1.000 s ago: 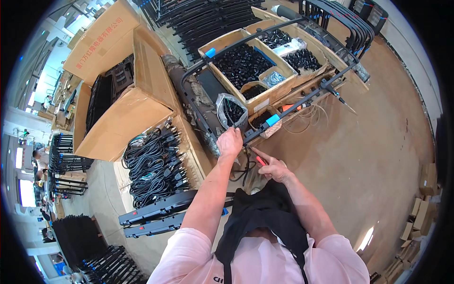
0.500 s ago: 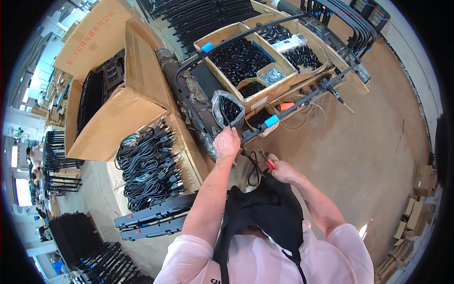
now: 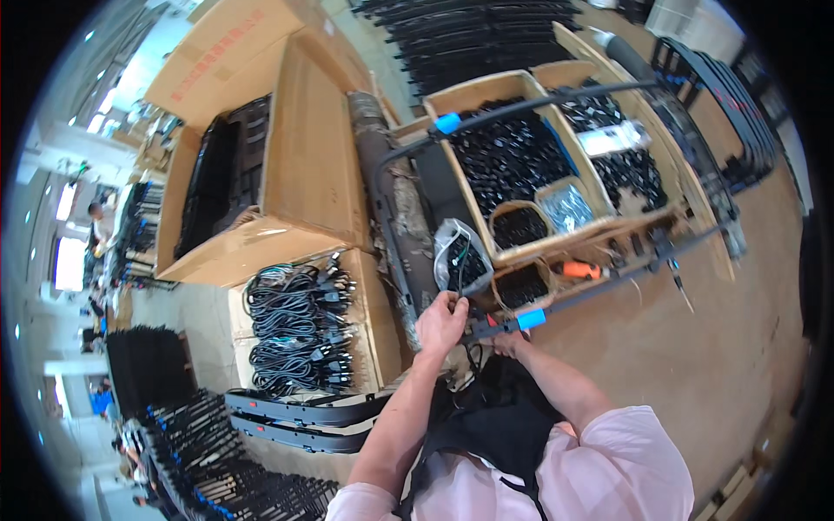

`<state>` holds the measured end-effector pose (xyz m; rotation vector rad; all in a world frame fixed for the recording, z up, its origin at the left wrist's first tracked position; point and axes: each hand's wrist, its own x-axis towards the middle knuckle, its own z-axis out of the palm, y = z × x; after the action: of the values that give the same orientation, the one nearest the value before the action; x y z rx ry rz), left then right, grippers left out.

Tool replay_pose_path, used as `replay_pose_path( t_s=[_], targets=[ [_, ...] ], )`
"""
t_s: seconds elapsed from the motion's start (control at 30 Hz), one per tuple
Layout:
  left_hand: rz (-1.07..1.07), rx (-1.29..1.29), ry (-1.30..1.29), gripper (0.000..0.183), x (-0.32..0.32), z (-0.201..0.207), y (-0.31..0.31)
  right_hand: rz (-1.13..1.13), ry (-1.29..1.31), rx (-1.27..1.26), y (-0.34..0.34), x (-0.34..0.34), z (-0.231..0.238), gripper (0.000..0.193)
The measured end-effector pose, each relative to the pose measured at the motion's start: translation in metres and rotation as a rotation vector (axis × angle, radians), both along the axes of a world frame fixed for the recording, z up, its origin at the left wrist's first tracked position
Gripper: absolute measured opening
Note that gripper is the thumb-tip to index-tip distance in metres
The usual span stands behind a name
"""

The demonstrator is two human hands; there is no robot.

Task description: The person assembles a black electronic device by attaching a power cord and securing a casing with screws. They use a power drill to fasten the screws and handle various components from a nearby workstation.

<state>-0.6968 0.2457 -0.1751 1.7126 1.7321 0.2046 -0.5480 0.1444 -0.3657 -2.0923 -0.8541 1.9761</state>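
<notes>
My left hand (image 3: 441,325) is closed at the near side of a black tubular frame (image 3: 592,285). From its fingers a thin black cable (image 3: 460,281) sticks up, with pale and green wire ends. My right hand (image 3: 511,345) is just right of it, low against the frame and partly hidden by it. It is closed on a red-handled hand tool (image 3: 492,321), of which only a bit of red shows; jaws cannot be made out. Beyond my left hand lies a clear plastic bag (image 3: 445,252) of small black parts. Blue tape (image 3: 531,319) wraps the frame beside my right hand.
Inside the frame stand cardboard trays (image 3: 485,195) of small black parts and screws, and an orange-handled tool (image 3: 580,270). Bundled black cables (image 3: 300,321) lie on a carton at left, below a large open cardboard box (image 3: 317,156). Dark curved bars (image 3: 304,412) lie near my left arm.
My view has shifted, so the scene sits lower and further right. The right hand with the red-handled tool has moved up to the frame, close to the left hand, which stays on the cable.
</notes>
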Motion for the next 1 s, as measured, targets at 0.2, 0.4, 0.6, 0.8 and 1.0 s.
replay_pose_path(
  t_s=[0.2,0.4,0.6,0.8,1.0],
  targets=[
    [0.178,0.120,-0.215,0.033,0.033,-0.020,0.031,-0.807,0.663,-0.083,-0.004,0.021,-0.202,0.047],
    [0.200,0.149,-0.098,0.031,-0.007,0.073,0.032,-0.189,0.347,-0.125,0.021,0.007,-0.123,0.051],
    [0.408,0.786,-0.021,0.022,-0.069,0.240,0.133,0.141,0.162,-0.058,0.018,0.051,-0.087,0.055],
    [0.209,0.811,0.490,0.031,-0.209,0.277,0.297,0.461,-0.003,-0.090,-0.025,0.111,-0.016,0.060],
    [0.101,0.006,0.750,0.039,-0.236,0.236,0.373,0.038,-0.040,0.196,-0.046,0.162,0.078,0.052]
  ],
)
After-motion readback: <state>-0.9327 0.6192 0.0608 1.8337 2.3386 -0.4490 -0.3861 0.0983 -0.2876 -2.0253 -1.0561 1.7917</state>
